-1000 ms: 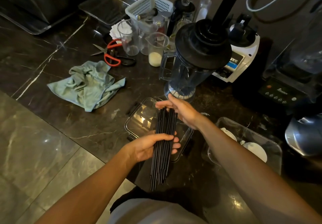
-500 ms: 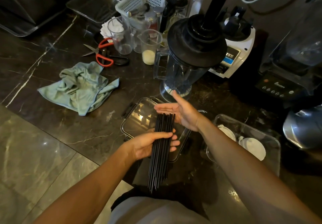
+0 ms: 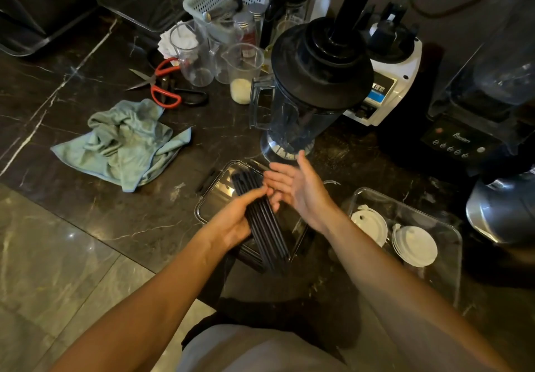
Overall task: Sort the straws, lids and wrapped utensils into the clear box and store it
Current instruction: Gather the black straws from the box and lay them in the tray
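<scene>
Straws (image 3: pixel 262 221): black bundle, gripped in your left hand (image 3: pixel 234 221), fingers wrapped round the middle. Bundle sits angled over a clear lid-like tray (image 3: pixel 214 198) on the surface (image 3: pixel 130 221), not resting in anything yet as far as I can tell. Far ends are fairly level, near ends look a bit uneven.

Your right hand (image 3: pixel 295 189) is open, fingers straight, palm turned toward the far end of the bundle, holding nothing. Whether it touches the straw tips is unclear, some motion blur there.

Clear box (image 3: pixel 451 238) stands to your right, near the bundle but apart from it. White lids (image 3: pixel 414 244) already inside, in two stacks side by side. So lids look done.

My read on progress:
- lids: in the box
- straws: in hand, being squared up, not yet in
- wrapped utensils: can't spot any in view
- closing the box and storing it: not started

Roughly a third done, maybe less.

Around it: blender jug (image 3: pixel 307 88) just beyond your hands, green cloth (image 3: pixel 127 143) to the left, red scissors (image 3: pixel 165 85) further back. None in the path to the box.
</scene>
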A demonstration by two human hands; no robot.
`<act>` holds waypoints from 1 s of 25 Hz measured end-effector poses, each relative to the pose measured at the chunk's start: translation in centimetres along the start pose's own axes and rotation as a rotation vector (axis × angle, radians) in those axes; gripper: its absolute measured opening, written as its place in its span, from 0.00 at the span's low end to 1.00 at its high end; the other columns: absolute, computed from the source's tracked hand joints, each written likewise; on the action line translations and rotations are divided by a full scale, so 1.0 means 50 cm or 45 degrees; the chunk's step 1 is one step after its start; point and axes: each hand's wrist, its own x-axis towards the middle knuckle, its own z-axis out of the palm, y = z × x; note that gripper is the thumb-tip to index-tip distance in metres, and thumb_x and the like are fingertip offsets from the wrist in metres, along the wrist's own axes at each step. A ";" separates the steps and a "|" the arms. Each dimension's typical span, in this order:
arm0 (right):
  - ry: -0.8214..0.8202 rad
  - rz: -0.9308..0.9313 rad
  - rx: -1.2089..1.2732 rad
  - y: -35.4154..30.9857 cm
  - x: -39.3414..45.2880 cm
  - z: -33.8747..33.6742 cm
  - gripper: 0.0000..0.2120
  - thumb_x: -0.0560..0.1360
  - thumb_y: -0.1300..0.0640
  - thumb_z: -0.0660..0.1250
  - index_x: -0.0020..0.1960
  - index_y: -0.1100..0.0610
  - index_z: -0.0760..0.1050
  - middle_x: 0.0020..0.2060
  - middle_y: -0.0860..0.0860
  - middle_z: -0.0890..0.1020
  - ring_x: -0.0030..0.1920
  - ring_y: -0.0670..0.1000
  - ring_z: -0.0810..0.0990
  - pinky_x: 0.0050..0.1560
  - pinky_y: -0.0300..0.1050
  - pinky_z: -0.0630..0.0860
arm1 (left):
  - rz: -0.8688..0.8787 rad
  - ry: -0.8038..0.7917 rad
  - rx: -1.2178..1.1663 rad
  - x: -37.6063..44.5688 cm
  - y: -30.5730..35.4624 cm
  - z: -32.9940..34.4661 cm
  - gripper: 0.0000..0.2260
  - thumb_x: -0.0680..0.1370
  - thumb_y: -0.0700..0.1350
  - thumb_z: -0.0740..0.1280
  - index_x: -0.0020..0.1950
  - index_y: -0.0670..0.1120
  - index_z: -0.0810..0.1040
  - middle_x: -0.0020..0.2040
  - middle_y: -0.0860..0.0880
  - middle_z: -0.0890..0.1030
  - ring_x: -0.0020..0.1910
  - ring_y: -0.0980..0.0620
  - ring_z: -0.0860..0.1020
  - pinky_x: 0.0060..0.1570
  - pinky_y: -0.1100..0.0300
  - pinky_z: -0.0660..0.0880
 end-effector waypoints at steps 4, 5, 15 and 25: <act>0.123 0.052 0.352 0.063 -0.054 0.011 0.40 0.81 0.28 0.44 0.77 0.54 0.71 0.71 0.54 0.78 0.72 0.52 0.75 0.78 0.60 0.61 | 0.226 0.038 -0.290 0.021 0.029 -0.018 0.09 0.80 0.42 0.69 0.59 0.42 0.80 0.54 0.44 0.84 0.53 0.50 0.84 0.60 0.54 0.80; 0.141 0.057 0.432 0.075 -0.062 0.012 0.40 0.81 0.28 0.44 0.77 0.53 0.71 0.73 0.53 0.77 0.74 0.52 0.73 0.78 0.61 0.59 | 0.271 0.077 -0.314 0.025 0.030 -0.019 0.09 0.80 0.42 0.70 0.58 0.42 0.81 0.54 0.45 0.84 0.54 0.51 0.84 0.60 0.55 0.80; 0.630 0.092 0.605 0.074 -0.053 0.062 0.36 0.81 0.29 0.50 0.71 0.53 0.77 0.66 0.52 0.80 0.67 0.51 0.77 0.72 0.59 0.63 | 0.390 0.127 -0.327 0.026 -0.007 0.008 0.06 0.82 0.41 0.67 0.55 0.46 0.82 0.49 0.47 0.85 0.53 0.52 0.84 0.63 0.54 0.77; 0.555 0.029 0.162 0.067 -0.061 0.059 0.20 0.83 0.41 0.60 0.63 0.53 0.80 0.59 0.50 0.83 0.60 0.46 0.81 0.60 0.45 0.72 | 0.378 0.096 -0.298 0.027 -0.013 0.013 0.03 0.81 0.41 0.67 0.51 0.46 0.81 0.47 0.47 0.82 0.48 0.52 0.82 0.59 0.55 0.79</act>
